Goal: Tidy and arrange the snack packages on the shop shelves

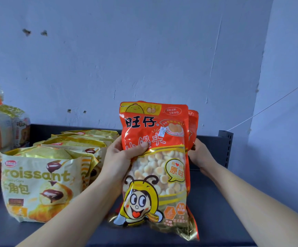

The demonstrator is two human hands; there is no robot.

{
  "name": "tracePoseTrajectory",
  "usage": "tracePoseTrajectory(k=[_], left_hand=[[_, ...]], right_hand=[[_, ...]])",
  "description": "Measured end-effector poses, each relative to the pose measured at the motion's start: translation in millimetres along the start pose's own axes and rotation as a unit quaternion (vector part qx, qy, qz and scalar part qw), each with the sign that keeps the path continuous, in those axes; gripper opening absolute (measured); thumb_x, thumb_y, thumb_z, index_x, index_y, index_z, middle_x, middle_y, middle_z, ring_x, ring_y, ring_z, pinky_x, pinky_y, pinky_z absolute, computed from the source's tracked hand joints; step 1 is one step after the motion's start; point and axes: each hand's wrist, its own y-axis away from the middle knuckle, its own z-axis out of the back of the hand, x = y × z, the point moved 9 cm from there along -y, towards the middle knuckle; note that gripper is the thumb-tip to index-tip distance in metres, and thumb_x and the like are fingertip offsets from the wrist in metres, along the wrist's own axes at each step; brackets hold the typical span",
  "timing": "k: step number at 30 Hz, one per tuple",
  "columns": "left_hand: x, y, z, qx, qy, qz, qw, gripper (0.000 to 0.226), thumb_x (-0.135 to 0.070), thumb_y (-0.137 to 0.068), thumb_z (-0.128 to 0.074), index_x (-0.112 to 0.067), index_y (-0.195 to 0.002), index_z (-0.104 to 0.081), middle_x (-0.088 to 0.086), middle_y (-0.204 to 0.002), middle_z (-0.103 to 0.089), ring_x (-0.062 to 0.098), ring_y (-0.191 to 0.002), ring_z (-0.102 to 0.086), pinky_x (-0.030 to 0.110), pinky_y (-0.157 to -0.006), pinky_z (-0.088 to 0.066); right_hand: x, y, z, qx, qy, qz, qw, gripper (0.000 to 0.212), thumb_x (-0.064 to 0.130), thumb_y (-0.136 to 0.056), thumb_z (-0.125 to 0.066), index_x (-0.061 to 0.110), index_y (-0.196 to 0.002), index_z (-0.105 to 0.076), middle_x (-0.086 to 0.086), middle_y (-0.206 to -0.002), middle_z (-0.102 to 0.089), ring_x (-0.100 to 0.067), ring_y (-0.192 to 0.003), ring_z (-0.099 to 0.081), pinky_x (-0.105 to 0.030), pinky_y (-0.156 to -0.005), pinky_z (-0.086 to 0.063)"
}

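Note:
A red and yellow snack bag with a cartoon bee and small round biscuits stands upright on the dark shelf. My left hand grips its left edge, thumb across the front. A second red bag stands right behind it, mostly hidden. My right hand holds that rear bag from the right side; its fingers are partly hidden behind the bags.
A row of gold croissant bags stands at the left, running back toward the shelf's rear lip. Bread packs sit at the far left. A perforated metal upright marks the shelf's right end, and a blue wall is behind.

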Motion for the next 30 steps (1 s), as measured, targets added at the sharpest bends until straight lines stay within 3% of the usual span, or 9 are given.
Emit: tracePoseTrajectory(k=[4,7,9,12,15,20,24,26,30], left_hand=[[-1,-15,-18,0.017,-0.03,-0.037,0.999,0.035,-0.001,-0.069,-0.077,-0.009,-0.101,-0.066,0.013,-0.093,-0.075,0.031,-0.078,-0.073,0.035,-0.063,-0.058],[12,-30,-21,0.0,-0.041,-0.036,0.999,0.026,-0.004,-0.075,-0.076,-0.014,-0.097,-0.066,0.009,-0.091,-0.075,0.028,-0.08,-0.073,0.036,-0.067,-0.059],[23,-40,-14,-0.015,-0.051,-0.036,0.998,0.024,-0.007,-0.077,-0.076,-0.017,-0.096,-0.066,0.007,-0.093,-0.075,0.028,-0.084,-0.073,0.04,-0.073,-0.059],[36,-47,1,-0.022,-0.118,-0.04,0.992,0.033,-0.015,-0.077,-0.077,-0.023,-0.105,-0.062,0.005,-0.104,-0.073,0.023,-0.091,-0.072,0.042,-0.081,-0.058],[37,-48,7,-0.023,-0.22,-0.069,0.973,0.049,-0.028,-0.075,-0.079,-0.026,-0.118,-0.056,0.001,-0.117,-0.065,0.019,-0.101,-0.067,0.041,-0.087,-0.056],[22,-39,-5,-0.009,-0.285,-0.139,0.948,0.037,-0.029,-0.08,-0.074,-0.043,-0.103,-0.049,-0.018,-0.103,-0.063,0.0,-0.094,-0.062,0.022,-0.079,-0.053],[12,-37,-13,-0.025,-0.339,-0.191,0.921,0.051,-0.037,-0.079,-0.074,-0.036,-0.121,-0.045,-0.026,-0.098,-0.058,-0.01,-0.087,-0.056,0.009,-0.073,-0.043],[19,-41,-13,-0.019,-0.378,-0.16,0.911,0.064,-0.043,-0.08,-0.071,-0.032,-0.134,-0.039,-0.024,-0.103,-0.057,-0.005,-0.09,-0.055,0.013,-0.074,-0.043],[52,-38,5,0.019,-0.379,-0.027,0.925,0.079,-0.056,-0.074,-0.068,-0.033,-0.141,-0.033,-0.012,-0.122,-0.06,0.007,-0.103,-0.059,0.029,-0.085,-0.05]], right_hand=[[-12,-3,8,-0.022,0.016,-0.034,0.999,0.026,0.019,-0.077,-0.064,0.014,-0.102,-0.06,-0.002,-0.097,-0.068,-0.02,-0.088,-0.064,-0.035,-0.077,-0.055],[-16,5,29,-0.088,0.007,-0.093,0.992,0.034,0.032,-0.071,-0.072,0.011,-0.069,-0.046,-0.003,-0.067,-0.049,-0.018,-0.058,-0.045,-0.026,-0.052,-0.036],[-13,18,38,-0.1,-0.072,-0.141,0.982,0.043,0.049,-0.08,-0.07,0.013,-0.067,-0.049,-0.003,-0.059,-0.048,-0.017,-0.051,-0.041,-0.025,-0.047,-0.031],[3,31,15,0.06,-0.169,-0.161,0.97,0.055,0.064,-0.086,-0.049,0.012,-0.093,-0.066,-0.006,-0.083,-0.072,-0.021,-0.075,-0.066,-0.031,-0.061,-0.048],[16,39,-4,0.151,-0.188,-0.12,0.963,0.043,0.048,-0.086,-0.058,0.018,-0.116,-0.064,-0.004,-0.11,-0.071,-0.024,-0.105,-0.064,-0.039,-0.08,-0.052],[28,36,2,0.069,-0.171,-0.06,0.981,0.015,0.023,-0.092,-0.062,0.016,-0.104,-0.068,-0.003,-0.102,-0.073,-0.023,-0.1,-0.066,-0.039,-0.081,-0.054],[44,38,28,-0.103,-0.154,0.026,0.982,0.01,0.016,-0.093,-0.061,0.018,-0.083,-0.063,-0.002,-0.087,-0.07,-0.019,-0.083,-0.065,-0.035,-0.074,-0.053],[43,43,35,-0.141,-0.122,0.044,0.982,0.015,0.019,-0.093,-0.06,0.018,-0.078,-0.06,-0.002,-0.084,-0.069,-0.017,-0.08,-0.063,-0.032,-0.072,-0.051],[20,48,30,-0.087,-0.099,-0.011,0.991,0.018,0.032,-0.088,-0.066,0.015,-0.088,-0.062,-0.001,-0.094,-0.069,-0.018,-0.09,-0.064,-0.034,-0.078,-0.052]])
